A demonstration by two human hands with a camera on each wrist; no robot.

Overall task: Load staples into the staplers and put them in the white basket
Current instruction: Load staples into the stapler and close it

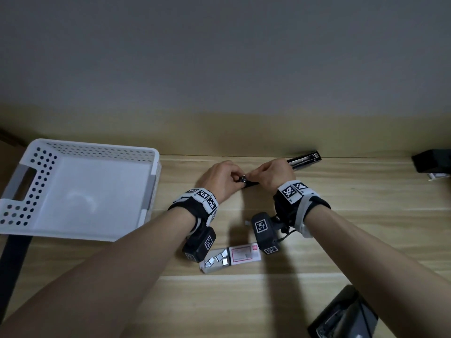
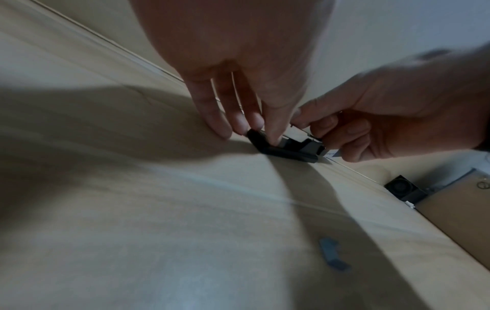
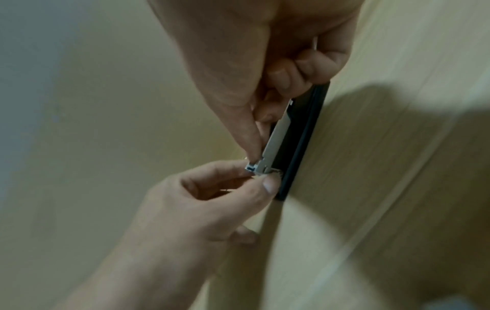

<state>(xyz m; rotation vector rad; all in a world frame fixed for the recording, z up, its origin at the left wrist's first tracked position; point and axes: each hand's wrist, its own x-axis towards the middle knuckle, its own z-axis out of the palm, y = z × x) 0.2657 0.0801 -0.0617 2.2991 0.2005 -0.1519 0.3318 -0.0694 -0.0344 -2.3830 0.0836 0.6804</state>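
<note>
Head view: the basket (image 1: 80, 189) sits at the left end of the bench (image 1: 366, 240) and holds nothing, so no stapler is delivered yet. Both hands work on one opened stapler (image 1: 251, 184) near the bench's back edge, about mid-length; its black base lies flat and its long axis runs roughly left to right along that edge. The left hand (image 1: 220, 178) and right hand (image 1: 273, 175) meet over its left end, fingers curled. The stapler's raised top (image 1: 303, 160) pokes out behind the right hand, toward the back edge. The staple box (image 1: 230, 259) lies open nearer the front, loose strips spilled on its flap. Two other dark things, at the far right and front right corner, may be further staplers; I cannot tell.

Left wrist view: the left hand's fingertips (image 2: 273, 138) press down on the near end of the base (image 2: 286, 152), steadying it. The right hand pinches the metal rail above.

Right wrist view: the rail (image 3: 275, 138) stands tilted off the base, and both thumbs and forefingers pinch its tip, where a small metal piece (image 3: 252, 167) sits, whether staples or the pusher I cannot tell.

Judgement: loading of the first stapler is under way; closing, basketing and any others remain.
</note>
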